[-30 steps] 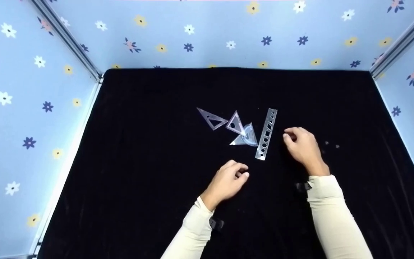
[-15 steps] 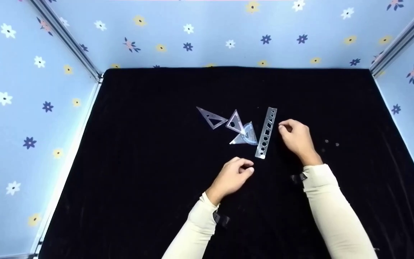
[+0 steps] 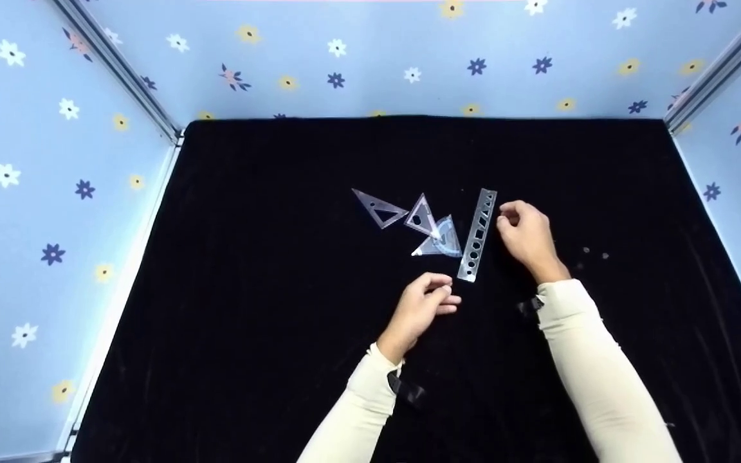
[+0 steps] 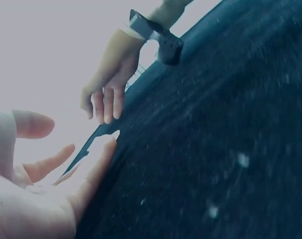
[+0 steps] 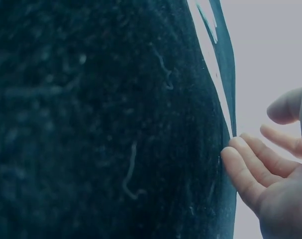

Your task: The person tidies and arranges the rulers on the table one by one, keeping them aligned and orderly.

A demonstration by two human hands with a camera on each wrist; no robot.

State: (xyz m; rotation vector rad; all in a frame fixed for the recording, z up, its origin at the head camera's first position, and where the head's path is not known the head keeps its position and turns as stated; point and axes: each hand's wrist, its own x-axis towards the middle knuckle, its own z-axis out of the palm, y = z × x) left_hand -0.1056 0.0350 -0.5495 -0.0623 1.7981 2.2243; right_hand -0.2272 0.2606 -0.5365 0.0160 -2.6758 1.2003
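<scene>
A clear ruler [image 3: 477,240] with cut-out shapes lies on the black cloth in the head view. Just right of its far half is my right hand [image 3: 528,236], its fingers loosely bent and holding nothing. My left hand [image 3: 417,310] is by the ruler's near end, with nothing in its grasp. Left of the ruler, a clear triangular piece with a blue arc [image 3: 450,244] touches a small set square [image 3: 426,224]. Another set square [image 3: 374,213] reaches out to the left. In the right wrist view, the right fingertips [image 5: 231,157] overlap the end of a pale strip.
Black cloth [image 3: 248,289] covers the table. Two small pale specks [image 3: 605,256] lie right of my right hand. Blue flowered panels [image 3: 370,58] wall in the left, back and right sides, with metal posts [image 3: 119,71] at the corners.
My right hand has moved away from me and slightly left, closer to the ruler. My left hand has moved up and right toward the ruler's near end, fingers spreading. The drawing tools lie as before.
</scene>
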